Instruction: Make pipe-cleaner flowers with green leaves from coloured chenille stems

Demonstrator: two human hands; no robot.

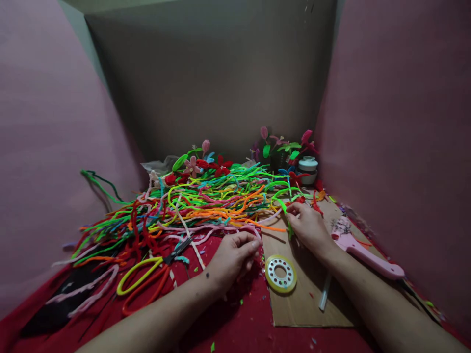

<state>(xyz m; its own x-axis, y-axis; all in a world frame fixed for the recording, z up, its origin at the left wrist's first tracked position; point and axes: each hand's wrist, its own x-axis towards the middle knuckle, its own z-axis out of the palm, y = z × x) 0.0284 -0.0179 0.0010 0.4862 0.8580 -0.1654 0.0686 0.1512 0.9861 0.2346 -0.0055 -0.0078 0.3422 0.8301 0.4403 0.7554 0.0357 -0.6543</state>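
Observation:
My right hand [309, 226] pinches a bright green pipe cleaner [280, 202] between thumb and fingers above the cardboard sheet [294, 306]. One end of that stem droops below the fingertips. Curled closed, my left hand [235, 255] hovers over the red cloth at the front of the pile. Whether its fingers hold anything is hidden; a pink pipe cleaner [221, 227] passes just behind them. The large heap of coloured pipe cleaners [221, 196] spreads beyond both hands. Between my hands, a roll of clear tape [280, 274] lies flat, mostly on the cardboard.
Scissors [142, 277] with yellow and red handles lie left of my left hand. A pink glue gun [371, 255] and a glue stick [325, 291] are by my right forearm. Pipe-cleaner flowers [221, 166] and a lidded jar [307, 170] stand at the back. Pink walls [397, 122] flank the table.

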